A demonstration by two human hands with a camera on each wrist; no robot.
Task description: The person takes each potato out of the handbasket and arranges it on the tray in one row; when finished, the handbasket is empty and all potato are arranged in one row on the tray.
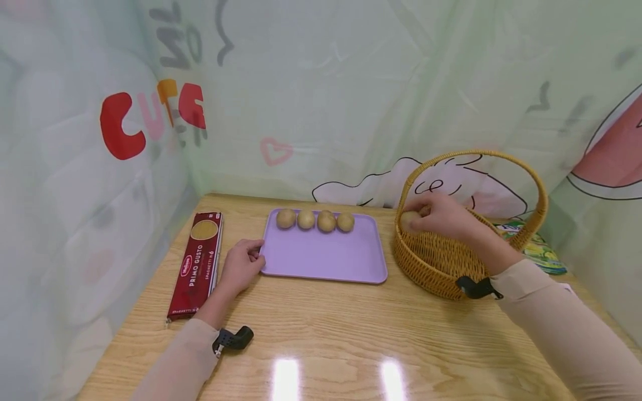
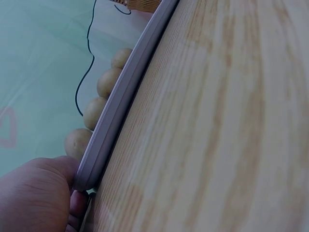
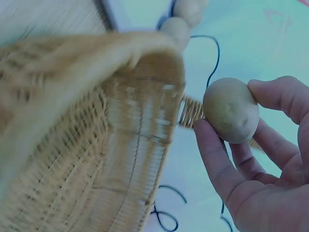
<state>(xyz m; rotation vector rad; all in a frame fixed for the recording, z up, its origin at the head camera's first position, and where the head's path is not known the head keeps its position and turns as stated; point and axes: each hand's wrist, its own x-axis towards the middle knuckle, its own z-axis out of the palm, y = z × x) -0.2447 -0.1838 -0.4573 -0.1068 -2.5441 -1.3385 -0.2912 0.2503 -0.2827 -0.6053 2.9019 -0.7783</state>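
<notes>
My right hand (image 1: 441,216) pinches a potato (image 3: 231,110) between thumb and fingers. In the head view it is inside the left rim of a wicker basket (image 1: 426,272) with a tall hooped handle. At the left end of a lilac tray (image 1: 321,255), my left hand (image 1: 242,264) grips the edge. The left wrist view has its thumb on top of the tray rim (image 2: 107,130) and its fingers curled underneath. Several potatoes (image 1: 326,221) stand in a row along the tray's far side, the nearest potato (image 2: 77,143) just beyond my left thumb.
A red spaghetti pack (image 1: 198,267) lies left of my left hand. Behind the basket, on the right, is a green and yellow packet (image 1: 544,253), partly hidden. A printed cloth (image 1: 301,100) hangs along the back of the wooden table (image 1: 321,328).
</notes>
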